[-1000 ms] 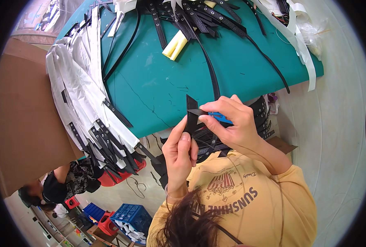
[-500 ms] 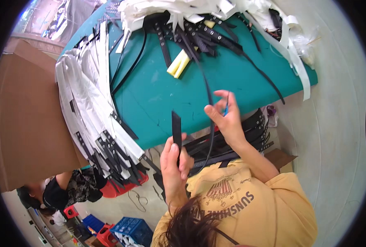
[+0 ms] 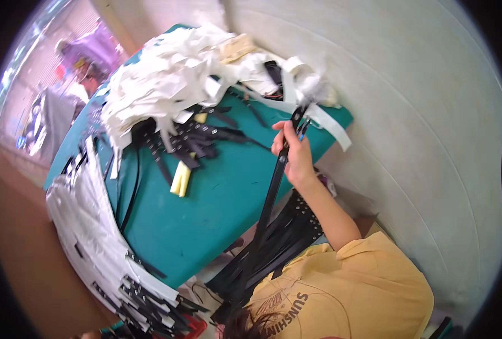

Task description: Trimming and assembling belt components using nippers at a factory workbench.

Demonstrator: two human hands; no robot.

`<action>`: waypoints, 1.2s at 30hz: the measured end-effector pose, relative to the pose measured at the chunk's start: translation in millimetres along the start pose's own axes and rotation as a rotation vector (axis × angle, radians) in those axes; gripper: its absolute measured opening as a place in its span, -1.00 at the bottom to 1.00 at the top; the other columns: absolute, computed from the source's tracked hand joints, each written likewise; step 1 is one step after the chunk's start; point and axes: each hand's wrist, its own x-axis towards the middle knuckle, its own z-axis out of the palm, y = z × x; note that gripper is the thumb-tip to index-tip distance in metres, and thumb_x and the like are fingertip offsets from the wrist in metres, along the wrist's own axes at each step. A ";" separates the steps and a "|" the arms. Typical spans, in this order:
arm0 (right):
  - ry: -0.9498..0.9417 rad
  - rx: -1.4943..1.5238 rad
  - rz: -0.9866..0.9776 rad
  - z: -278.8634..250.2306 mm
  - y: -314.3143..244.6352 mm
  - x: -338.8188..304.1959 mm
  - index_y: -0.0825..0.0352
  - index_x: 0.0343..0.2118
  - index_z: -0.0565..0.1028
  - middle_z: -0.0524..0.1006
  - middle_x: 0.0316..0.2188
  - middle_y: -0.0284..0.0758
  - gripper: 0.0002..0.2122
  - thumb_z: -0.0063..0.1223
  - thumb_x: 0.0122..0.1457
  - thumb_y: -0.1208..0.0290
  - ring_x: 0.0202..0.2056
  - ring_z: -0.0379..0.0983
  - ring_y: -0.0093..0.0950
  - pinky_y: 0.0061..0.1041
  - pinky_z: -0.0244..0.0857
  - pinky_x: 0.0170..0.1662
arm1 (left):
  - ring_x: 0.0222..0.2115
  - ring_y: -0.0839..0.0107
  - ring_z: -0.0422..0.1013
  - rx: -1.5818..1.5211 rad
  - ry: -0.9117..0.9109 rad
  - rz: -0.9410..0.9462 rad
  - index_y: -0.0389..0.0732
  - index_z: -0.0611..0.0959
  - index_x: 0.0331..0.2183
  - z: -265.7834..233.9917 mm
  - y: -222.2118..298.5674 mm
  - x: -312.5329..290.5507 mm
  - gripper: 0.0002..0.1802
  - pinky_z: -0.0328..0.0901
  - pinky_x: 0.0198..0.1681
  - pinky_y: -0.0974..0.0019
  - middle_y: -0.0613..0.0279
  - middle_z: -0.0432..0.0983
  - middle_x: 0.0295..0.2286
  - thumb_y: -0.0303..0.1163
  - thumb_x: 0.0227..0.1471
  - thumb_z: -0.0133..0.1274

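Note:
My right hand [image 3: 295, 155] is raised over the right edge of the green table, fingers closed around a long black strap [image 3: 271, 195] with metal eyelets near its upper end. The strap runs tilted down toward my lap. A small blue-handled tool [image 3: 302, 137], perhaps thread snips, is tucked in the same hand; its tip is blurred. My left hand is out of sight. Below my right forearm hang several black eyelet straps [image 3: 302, 217]. Other black straps [image 3: 206, 133] lie on the table near a folded yellow piece [image 3: 180, 179].
A heap of white strips [image 3: 166, 79] covers the far part of the green table [image 3: 166, 237]. Long white strips with black eyelet ends [image 3: 87, 226] drape over its left side. A brown cardboard box [image 3: 19, 243] stands at the left, a pale wall [image 3: 392, 113] at the right.
My view has shifted toward the far table and wall. My right hand, open before, has closed on the strap and risen. My left hand, which held a black strap end, has left the picture.

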 end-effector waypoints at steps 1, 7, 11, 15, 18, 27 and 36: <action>0.006 -0.093 -0.093 -7.0 -3.8 -9.0 0.37 -0.32 0.40 0.28 -0.74 -0.45 -0.69 -0.20 0.28 0.17 -0.66 0.17 -0.64 -0.62 0.03 -0.53 | -0.71 0.56 0.21 0.024 0.054 0.030 -0.23 0.45 -0.17 -2.4 -6.0 15.1 -0.73 0.17 -0.61 0.52 0.42 0.24 -0.67 -0.27 0.19 -0.19; -0.041 -0.160 0.000 -49.5 -20.4 -65.2 0.37 -0.26 0.38 0.31 -0.72 -0.42 -0.67 -0.26 0.30 0.14 -0.61 0.24 -0.63 -0.61 0.13 -0.49 | -0.66 0.54 0.23 0.125 0.194 0.115 -0.25 0.44 -0.17 3.6 -29.5 55.3 -0.73 0.18 -0.55 0.51 0.38 0.26 -0.62 -0.30 0.18 -0.18; -0.081 -0.241 0.032 -58.3 -29.8 -92.3 0.35 -0.27 0.38 0.36 -0.69 -0.42 -0.69 -0.25 0.30 0.16 -0.59 0.24 -0.65 -0.65 0.12 -0.50 | -0.63 0.53 0.23 0.167 0.240 0.161 -0.26 0.44 -0.16 -8.4 -32.0 65.2 -0.74 0.19 -0.51 0.50 0.35 0.27 -0.59 -0.32 0.17 -0.18; 0.463 -1.054 -0.308 -83.9 -42.4 -77.5 0.35 -0.17 0.42 0.49 -0.47 -0.33 -0.83 -0.06 0.20 0.44 -0.46 0.35 -0.61 -0.65 0.23 -0.41 | -0.59 0.52 0.24 0.179 0.305 0.211 -0.27 0.44 -0.16 -30.7 -28.8 69.8 -0.74 0.20 -0.47 0.49 0.33 0.28 -0.56 -0.34 0.16 -0.17; 0.338 -1.221 -0.543 -94.9 -24.2 -37.8 0.38 -0.25 0.49 0.52 -0.36 -0.25 -0.83 0.02 0.14 0.42 -0.32 0.47 -0.47 -0.51 0.30 -0.26 | -0.57 0.51 0.25 0.165 0.370 0.234 -0.28 0.43 -0.16 -45.9 -28.1 65.3 -0.74 0.21 -0.44 0.48 0.31 0.29 -0.54 -0.35 0.16 -0.16; -0.356 -1.694 -0.494 30.6 99.6 91.9 0.33 -0.39 0.48 0.49 -0.38 -0.22 -0.76 0.16 -0.02 0.27 -0.33 0.47 -0.18 -0.24 0.36 -0.31 | -0.49 0.48 0.27 0.129 0.641 0.393 -0.31 0.42 -0.15 -80.0 -39.0 51.5 -0.74 0.23 -0.35 0.46 0.24 0.32 -0.47 -0.39 0.14 -0.15; -1.252 -0.958 -0.218 86.2 21.4 1.0 0.35 -0.42 0.50 0.51 -0.57 -0.24 -0.91 0.11 0.00 0.48 -0.58 0.45 -0.38 -0.45 0.30 -0.45 | -0.20 0.29 0.29 0.647 -0.055 1.243 -0.30 0.47 -0.24 161.5 -33.2 -104.5 -0.75 0.19 -0.05 0.24 0.16 0.31 -0.30 -0.63 -0.06 0.01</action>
